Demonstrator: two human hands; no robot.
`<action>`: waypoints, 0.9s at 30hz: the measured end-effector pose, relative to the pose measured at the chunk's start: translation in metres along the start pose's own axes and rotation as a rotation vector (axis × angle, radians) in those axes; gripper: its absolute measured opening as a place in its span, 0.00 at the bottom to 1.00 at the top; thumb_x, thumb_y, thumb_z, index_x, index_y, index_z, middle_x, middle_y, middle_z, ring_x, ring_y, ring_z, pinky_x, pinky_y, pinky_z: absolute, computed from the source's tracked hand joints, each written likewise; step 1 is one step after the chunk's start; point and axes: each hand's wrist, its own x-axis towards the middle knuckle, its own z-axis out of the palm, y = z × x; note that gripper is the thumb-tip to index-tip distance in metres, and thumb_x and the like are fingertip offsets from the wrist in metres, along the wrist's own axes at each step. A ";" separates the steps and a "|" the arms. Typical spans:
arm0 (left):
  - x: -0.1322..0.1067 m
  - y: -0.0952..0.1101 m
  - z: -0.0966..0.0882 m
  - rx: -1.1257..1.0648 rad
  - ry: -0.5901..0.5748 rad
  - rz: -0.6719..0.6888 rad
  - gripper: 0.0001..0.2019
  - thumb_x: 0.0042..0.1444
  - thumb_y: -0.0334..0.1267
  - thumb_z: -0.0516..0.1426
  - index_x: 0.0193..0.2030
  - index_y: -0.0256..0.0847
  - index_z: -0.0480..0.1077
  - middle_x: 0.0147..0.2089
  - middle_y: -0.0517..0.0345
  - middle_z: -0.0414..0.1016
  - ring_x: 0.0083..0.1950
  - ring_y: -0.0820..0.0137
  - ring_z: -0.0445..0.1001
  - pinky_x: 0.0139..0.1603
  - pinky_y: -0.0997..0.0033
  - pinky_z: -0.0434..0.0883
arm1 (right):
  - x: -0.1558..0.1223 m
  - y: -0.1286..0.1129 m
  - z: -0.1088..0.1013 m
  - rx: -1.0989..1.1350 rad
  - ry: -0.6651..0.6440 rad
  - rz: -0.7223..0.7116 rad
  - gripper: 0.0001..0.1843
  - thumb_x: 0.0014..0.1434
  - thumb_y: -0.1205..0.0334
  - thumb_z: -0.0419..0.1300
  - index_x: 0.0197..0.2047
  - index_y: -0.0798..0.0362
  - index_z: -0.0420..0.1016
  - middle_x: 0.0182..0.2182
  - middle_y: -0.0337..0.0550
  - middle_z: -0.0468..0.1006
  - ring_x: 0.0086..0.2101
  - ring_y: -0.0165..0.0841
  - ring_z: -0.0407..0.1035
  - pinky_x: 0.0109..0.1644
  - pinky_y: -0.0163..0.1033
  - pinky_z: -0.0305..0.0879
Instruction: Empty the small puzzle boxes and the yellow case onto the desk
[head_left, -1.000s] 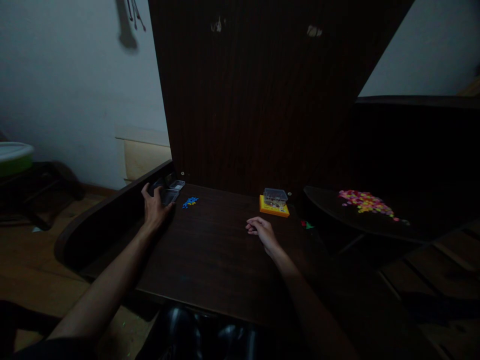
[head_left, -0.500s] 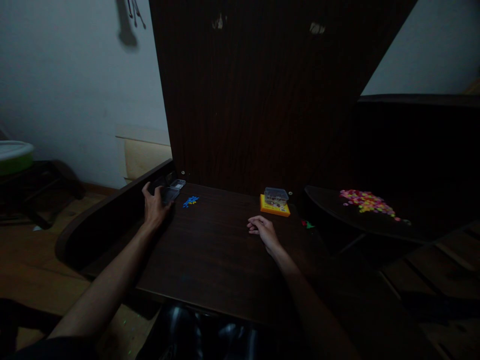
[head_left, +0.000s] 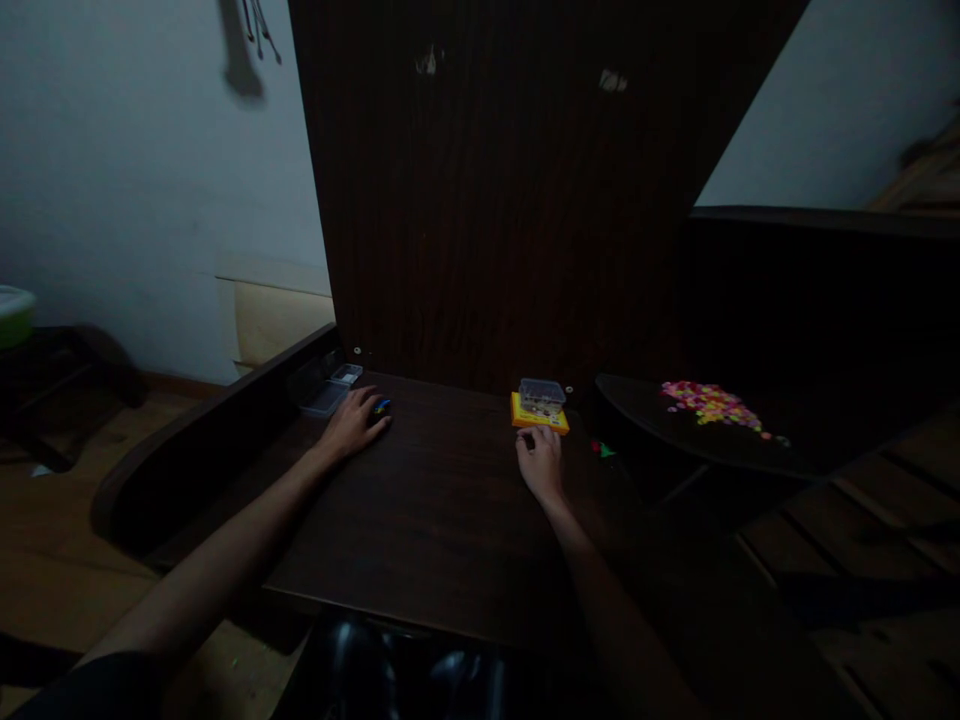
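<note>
My left hand [head_left: 351, 425] is low over the dark wooden table [head_left: 442, 520], its fingers loosely parted and curved around the small blue pieces [head_left: 382, 406], which show between thumb and forefinger; I can't tell whether I've gripped any. Just beyond it a clear plastic case [head_left: 324, 400] lies with its lid up by the table's raised side. My right hand [head_left: 540, 462] is half curled, thumb near the fingertips, and whether it holds anything is hidden. It is right at the near edge of a yellow box [head_left: 517, 412] with a clear container [head_left: 541, 395] on top. A tall dark panel [head_left: 510, 220] backs the table. To the right, bright mixed pieces [head_left: 712, 403] lie heaped on a side shelf [head_left: 637, 405]. The room is dim, with a pale wall [head_left: 135, 180] and a wooden floor [head_left: 45, 540].
</note>
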 end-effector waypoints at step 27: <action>0.047 0.000 0.024 -0.065 -0.058 -0.116 0.12 0.58 0.44 0.53 0.35 0.38 0.73 0.44 0.42 0.74 0.51 0.53 0.70 0.55 0.56 0.68 | 0.037 0.032 0.019 -0.415 0.072 -0.202 0.36 0.60 0.62 0.49 0.70 0.60 0.50 0.68 0.57 0.54 0.68 0.46 0.43 0.67 0.57 0.46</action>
